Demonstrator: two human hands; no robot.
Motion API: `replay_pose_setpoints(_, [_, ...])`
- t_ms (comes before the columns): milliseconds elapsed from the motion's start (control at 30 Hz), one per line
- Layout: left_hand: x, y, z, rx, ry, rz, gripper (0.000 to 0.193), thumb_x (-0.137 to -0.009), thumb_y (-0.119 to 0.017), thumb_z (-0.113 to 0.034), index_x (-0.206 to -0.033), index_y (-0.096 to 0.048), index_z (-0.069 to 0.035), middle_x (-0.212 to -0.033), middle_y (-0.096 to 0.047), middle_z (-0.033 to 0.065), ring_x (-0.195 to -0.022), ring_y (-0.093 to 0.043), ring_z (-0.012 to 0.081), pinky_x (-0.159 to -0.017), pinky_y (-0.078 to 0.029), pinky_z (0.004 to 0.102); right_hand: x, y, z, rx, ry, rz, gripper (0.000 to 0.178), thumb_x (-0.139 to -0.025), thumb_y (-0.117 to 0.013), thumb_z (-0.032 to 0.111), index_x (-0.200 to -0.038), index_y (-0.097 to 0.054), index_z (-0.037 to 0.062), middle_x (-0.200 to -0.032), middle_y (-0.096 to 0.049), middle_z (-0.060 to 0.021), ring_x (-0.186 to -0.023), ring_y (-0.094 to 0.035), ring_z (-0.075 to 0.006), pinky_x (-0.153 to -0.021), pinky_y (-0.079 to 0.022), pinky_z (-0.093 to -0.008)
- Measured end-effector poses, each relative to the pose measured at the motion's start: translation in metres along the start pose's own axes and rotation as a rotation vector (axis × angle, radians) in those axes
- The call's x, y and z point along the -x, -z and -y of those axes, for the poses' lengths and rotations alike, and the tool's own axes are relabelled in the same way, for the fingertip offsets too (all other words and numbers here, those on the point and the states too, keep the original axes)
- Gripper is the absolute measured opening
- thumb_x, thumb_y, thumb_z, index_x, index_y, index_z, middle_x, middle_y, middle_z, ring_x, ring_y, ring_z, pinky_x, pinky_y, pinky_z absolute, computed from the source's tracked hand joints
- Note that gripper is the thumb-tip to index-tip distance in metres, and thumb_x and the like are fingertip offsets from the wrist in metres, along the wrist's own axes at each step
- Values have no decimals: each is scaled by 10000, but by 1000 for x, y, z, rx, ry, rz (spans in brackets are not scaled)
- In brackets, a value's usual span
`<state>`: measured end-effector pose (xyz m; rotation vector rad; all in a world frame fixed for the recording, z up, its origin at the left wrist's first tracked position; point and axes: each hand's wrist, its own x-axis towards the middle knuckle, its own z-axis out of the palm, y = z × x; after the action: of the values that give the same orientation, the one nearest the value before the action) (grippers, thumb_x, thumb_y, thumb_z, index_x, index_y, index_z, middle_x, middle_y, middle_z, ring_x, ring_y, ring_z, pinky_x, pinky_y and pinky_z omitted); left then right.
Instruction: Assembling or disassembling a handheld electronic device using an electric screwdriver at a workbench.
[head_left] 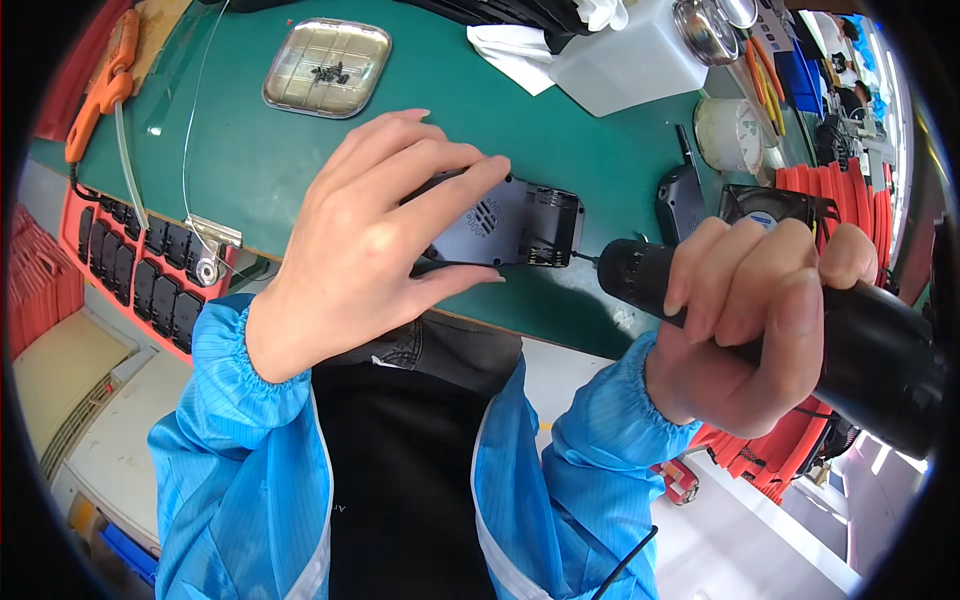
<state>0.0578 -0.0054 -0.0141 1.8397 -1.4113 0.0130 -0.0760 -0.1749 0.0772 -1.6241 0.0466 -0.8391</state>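
Observation:
My left hand (365, 230) is closed around a dark grey handheld device (508, 215), thumb on its near edge and fingers across its far side. The device lies back up over the green bench, showing a round speaker grille and an uncovered battery compartment (550, 225) at its right end. In my right hand (745, 320) is a black electric screwdriver (635, 272), held level with its thin bit pointing left. The bit's tip meets the device's right end by the compartment; whether it sits in a screw is too small to tell.
A metal dish (325, 60) with small dark screws (331, 73) lies beyond my left hand. Another handheld device (682, 200), a fan (775, 205), a tape roll (728, 135) and a white box (635, 65) stand right. Left are an orange tool (105, 90) and a red tray (140, 262) of black parts.

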Motion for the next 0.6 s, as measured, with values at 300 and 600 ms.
replay_pose_setpoints(300, [0,2,1,3,10,18,720,-566,-928,-199,-1238,-727,-39,-1167,-676,133,-1094,-623,363,-1073,-492,520,-2,8,-11,-157,48,81,308,-941,-562,121,-1207,-429,41,-624,-430,-19,-472,-425,-131,-488,-417,-324])
replay_pose_setpoints(600, [-8,5,-8,8,-9,75,717,-602,-913,-151,-1276,-700,-36,-1165,-652,133,-1030,-615,352,-1010,-515,503,-45,35,-25,-6,96,-350,497,-910,-712,51,-1330,-450,5,-661,-557,-48,-517,-528,-150,-576,-496,-324])
